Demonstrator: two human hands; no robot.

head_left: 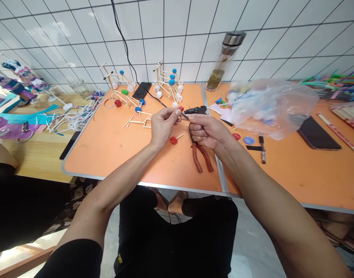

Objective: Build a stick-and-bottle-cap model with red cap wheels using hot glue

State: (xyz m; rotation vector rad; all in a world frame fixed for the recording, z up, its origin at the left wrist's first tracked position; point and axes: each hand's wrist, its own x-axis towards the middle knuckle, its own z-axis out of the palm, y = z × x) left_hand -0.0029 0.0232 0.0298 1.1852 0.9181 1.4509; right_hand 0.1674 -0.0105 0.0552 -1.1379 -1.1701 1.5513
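Two hands meet over a red cap and a slim metal tool

In the head view, the person's left hand (164, 125) pinches a red cap (181, 109) between thumb and fingertips, above the middle of the orange table (122, 154). The right hand (207, 131) has its fingers curled and closed on a slim metal tool (184, 115), its tip right at the cap; whether the two touch cannot be told.

Below the right hand lie pliers (195, 152), red handles toward the near edge. Just left of them rests a second red cap (173, 141) with a wooden stick. At the far left of the orange table stands a stick frame (113, 90) with coloured caps. A lidded glass bottle (223, 63) stands far right of centre, beside a clear plastic bag (292, 100).
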